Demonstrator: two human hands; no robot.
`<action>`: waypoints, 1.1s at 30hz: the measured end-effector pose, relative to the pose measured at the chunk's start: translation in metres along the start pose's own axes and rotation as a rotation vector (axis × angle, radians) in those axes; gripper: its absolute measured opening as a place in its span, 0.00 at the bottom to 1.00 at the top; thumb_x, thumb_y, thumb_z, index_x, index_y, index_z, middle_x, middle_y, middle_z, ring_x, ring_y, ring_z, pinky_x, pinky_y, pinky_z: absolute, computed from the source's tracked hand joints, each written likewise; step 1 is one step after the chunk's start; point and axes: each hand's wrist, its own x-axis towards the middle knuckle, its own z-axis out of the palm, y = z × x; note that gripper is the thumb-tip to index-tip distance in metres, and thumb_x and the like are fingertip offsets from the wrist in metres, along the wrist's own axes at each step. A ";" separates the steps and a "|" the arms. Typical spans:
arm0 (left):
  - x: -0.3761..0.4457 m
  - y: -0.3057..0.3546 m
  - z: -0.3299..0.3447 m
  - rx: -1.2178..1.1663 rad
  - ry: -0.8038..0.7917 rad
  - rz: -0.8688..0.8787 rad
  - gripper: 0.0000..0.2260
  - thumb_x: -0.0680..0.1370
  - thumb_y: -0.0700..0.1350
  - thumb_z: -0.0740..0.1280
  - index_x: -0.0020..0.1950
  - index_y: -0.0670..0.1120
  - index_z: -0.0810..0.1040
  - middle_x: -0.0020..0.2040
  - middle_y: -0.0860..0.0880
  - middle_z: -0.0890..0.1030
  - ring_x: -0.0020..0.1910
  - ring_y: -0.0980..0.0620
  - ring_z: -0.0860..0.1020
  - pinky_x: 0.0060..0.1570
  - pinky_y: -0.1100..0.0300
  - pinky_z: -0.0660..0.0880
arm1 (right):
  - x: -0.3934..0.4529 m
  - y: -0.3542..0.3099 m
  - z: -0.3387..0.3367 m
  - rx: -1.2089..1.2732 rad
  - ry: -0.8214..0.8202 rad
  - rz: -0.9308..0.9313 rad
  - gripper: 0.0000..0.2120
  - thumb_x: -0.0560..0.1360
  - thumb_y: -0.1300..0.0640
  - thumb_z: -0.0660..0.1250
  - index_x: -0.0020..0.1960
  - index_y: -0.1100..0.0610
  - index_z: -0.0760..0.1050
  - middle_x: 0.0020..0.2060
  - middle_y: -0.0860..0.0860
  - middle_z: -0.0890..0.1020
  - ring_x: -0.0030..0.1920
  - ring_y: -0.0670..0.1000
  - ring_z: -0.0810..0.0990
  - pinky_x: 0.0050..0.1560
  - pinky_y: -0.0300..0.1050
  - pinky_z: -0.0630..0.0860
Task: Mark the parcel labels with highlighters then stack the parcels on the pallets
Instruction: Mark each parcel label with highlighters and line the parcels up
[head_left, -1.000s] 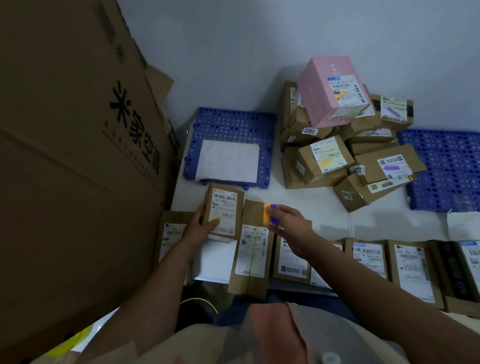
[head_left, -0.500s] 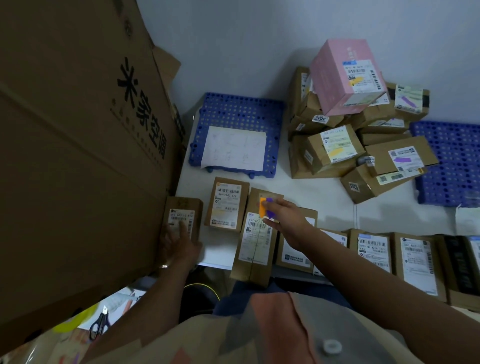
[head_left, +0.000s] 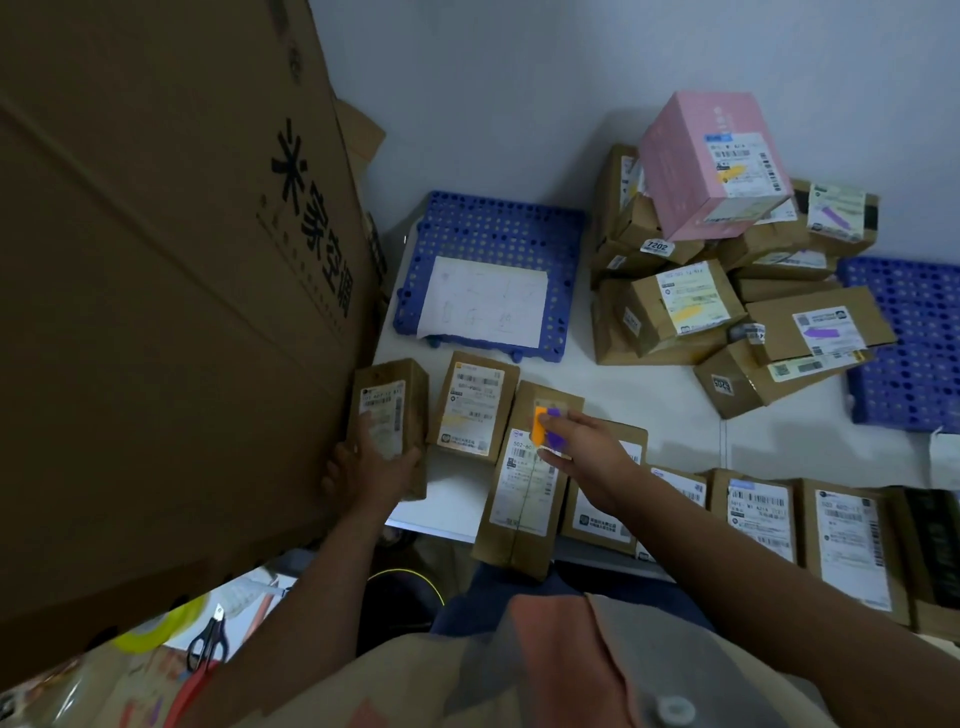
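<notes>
A person's left hand (head_left: 371, 460) grips the near end of a small brown cardboard parcel (head_left: 392, 415) with a white shipping label, just left of a second labelled brown parcel (head_left: 472, 405) lying flat on the white table (head_left: 649, 395). The right hand (head_left: 582, 452) hangs over a long brown parcel (head_left: 524, 483) just right of that second parcel, fingers curled round an orange highlighter (head_left: 539, 423) and a purple highlighter (head_left: 556, 428) held together above the top of its label. The long parcel's near end juts past the table's front edge. Behind the second parcel sits a blue perforated plastic pallet (head_left: 488, 228) carrying a white paper sheet (head_left: 483, 301). To the right of that pallet rises a heap of brown parcels (head_left: 727, 312), several labels already streaked orange or purple, topped by a pink box (head_left: 691, 156) with an orange-marked label. A second blue pallet (head_left: 914, 338) lies beyond the heap at the right edge. A row of labelled brown parcels (head_left: 769, 514) lines the table's front edge right of the long parcel. A large brown carton (head_left: 156, 286) with black printed characters towers on the left, touching the gripped parcel's side; below it lie black-handled scissors (head_left: 208, 644) and a yellow tape roll (head_left: 161, 626)
</notes>
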 end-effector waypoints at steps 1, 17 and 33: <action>0.001 0.005 -0.006 -0.037 0.045 0.010 0.40 0.72 0.61 0.70 0.78 0.57 0.54 0.71 0.37 0.64 0.70 0.35 0.63 0.70 0.43 0.57 | 0.000 0.000 0.001 0.013 -0.003 0.004 0.11 0.77 0.60 0.69 0.58 0.58 0.74 0.53 0.54 0.77 0.52 0.51 0.78 0.56 0.46 0.79; -0.067 0.134 -0.010 -0.637 -0.520 0.453 0.34 0.69 0.65 0.73 0.69 0.72 0.57 0.70 0.49 0.64 0.68 0.49 0.69 0.62 0.52 0.74 | -0.012 -0.037 -0.028 0.401 -0.286 -0.092 0.20 0.77 0.57 0.64 0.68 0.60 0.73 0.61 0.60 0.81 0.61 0.59 0.80 0.56 0.54 0.79; -0.069 0.143 -0.004 -0.794 -0.960 0.360 0.42 0.72 0.35 0.76 0.69 0.72 0.60 0.62 0.52 0.82 0.63 0.50 0.78 0.69 0.42 0.69 | -0.001 -0.021 -0.096 0.434 -0.155 -0.168 0.15 0.68 0.53 0.70 0.51 0.60 0.78 0.49 0.61 0.76 0.54 0.61 0.71 0.55 0.55 0.68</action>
